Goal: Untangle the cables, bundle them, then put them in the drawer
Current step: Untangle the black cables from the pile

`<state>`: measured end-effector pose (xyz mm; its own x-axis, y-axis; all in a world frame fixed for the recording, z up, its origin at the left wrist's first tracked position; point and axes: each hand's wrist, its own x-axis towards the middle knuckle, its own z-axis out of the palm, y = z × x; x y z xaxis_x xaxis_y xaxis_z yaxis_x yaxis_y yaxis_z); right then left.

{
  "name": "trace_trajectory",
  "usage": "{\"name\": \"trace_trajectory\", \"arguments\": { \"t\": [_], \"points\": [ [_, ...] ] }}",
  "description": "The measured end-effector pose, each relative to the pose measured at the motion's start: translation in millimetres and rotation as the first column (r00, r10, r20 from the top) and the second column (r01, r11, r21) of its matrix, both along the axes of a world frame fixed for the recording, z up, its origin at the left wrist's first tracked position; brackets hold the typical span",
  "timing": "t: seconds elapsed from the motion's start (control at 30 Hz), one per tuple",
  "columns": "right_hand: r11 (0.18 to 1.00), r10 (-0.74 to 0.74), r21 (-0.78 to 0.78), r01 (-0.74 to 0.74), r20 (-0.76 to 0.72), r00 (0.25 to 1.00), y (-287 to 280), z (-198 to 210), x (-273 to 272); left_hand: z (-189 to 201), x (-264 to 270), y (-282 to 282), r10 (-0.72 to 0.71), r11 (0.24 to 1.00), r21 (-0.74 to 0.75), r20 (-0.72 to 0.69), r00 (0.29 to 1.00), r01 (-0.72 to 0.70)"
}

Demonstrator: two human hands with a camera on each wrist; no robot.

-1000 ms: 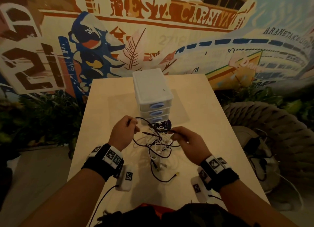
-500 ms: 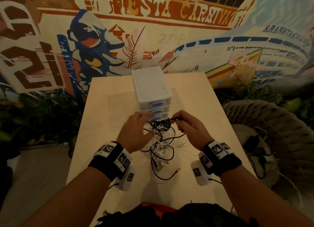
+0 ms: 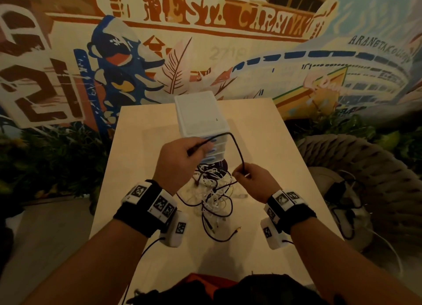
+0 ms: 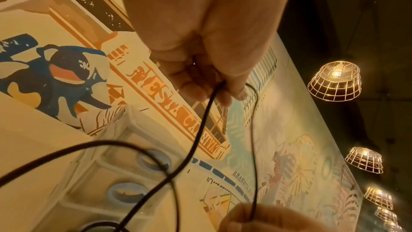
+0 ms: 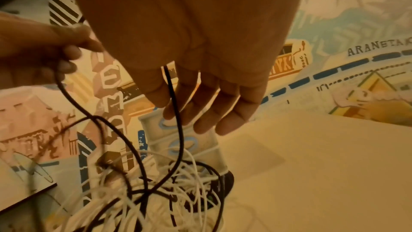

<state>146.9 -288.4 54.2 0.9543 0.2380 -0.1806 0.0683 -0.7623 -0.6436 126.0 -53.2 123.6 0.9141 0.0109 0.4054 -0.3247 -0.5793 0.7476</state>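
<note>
A tangle of black and white cables lies on the table in front of a small white drawer unit with blue handles, all drawers closed. My left hand pinches one end of a black cable, raised before the drawers. The cable arcs over to my right hand, which pinches it lower down, just above the tangle. In the left wrist view the left hand's fingertips grip the black cable. In the right wrist view the black cable drops from thumb and forefinger into the tangle.
The light wooden table stands against a painted mural wall. A dark round object sits at the foot of the drawers. A woven rope seat is to the right and plants to the left. Wire-cage lamps hang above.
My left hand has taken hold of the black cable and lifted it in front of the drawers. My right hand has slid down the same cable, so a loop now stands between them.
</note>
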Motion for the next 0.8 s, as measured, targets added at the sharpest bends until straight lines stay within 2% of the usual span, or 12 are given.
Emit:
{"name": "trace_trajectory", "arguments": {
  "t": [0.1, 0.17, 0.3, 0.4, 0.53, 0.6, 0.7, 0.73, 0.8],
  "points": [
    [0.998, -0.005, 0.057, 0.008, -0.066, 0.998, -3.7, -9.2, -4.4, 6.1, -1.9, -2.9, -0.036, 0.997, -0.063, -0.018, 0.999, 0.035],
    [0.991, -0.021, 0.127, 0.028, -0.052, 0.998, -3.9, -8.7, -7.0, 7.6, -3.0, -3.6, -0.046, 0.996, -0.072, -0.031, 0.998, 0.043],
    [0.965, -0.088, 0.246, 0.085, -0.002, 0.996, -2.7, -2.6, -6.5, 10.8, -5.6, -3.4, 0.008, 0.977, -0.213, -0.084, 0.996, -0.025],
    [0.975, -0.096, 0.203, 0.088, 0.031, 0.995, -4.7, 0.1, -4.9, 15.1, -6.0, -2.6, 0.022, 0.955, -0.291, -0.109, 0.994, -0.053],
    [0.994, 0.064, 0.083, -0.065, 0.02, 0.998, -0.1, 1.3, -10.5, 20.3, -7.4, -10.2, -0.06, 0.927, -0.375, -0.14, 0.988, 0.003],
    [0.99, 0.013, 0.138, -0.021, 0.059, 0.998, 7.3, 8.0, -17.3, 21.6, -9.5, -14.7, -0.095, 0.935, -0.353, -0.132, 0.987, 0.043],
    [0.973, -0.185, 0.176, 0.151, 0.196, 0.963, 17.7, 23.6, -27.6, 19.7, -12.5, -17.5, -0.158, 0.94, -0.325, -0.152, 0.976, 0.101],
    [0.973, -0.202, 0.162, 0.165, 0.246, 0.948, 19.8, 27.6, -31.5, 18.8, -13.2, -18.1, -0.179, 0.937, -0.329, -0.172, 0.969, 0.115],
    [0.987, -0.144, 0.111, 0.114, 0.309, 0.94, 22.8, 32.0, -36.7, 18.1, -14.2, -19.6, -0.219, 0.925, -0.355, -0.209, 0.953, 0.135]
  ]
}}
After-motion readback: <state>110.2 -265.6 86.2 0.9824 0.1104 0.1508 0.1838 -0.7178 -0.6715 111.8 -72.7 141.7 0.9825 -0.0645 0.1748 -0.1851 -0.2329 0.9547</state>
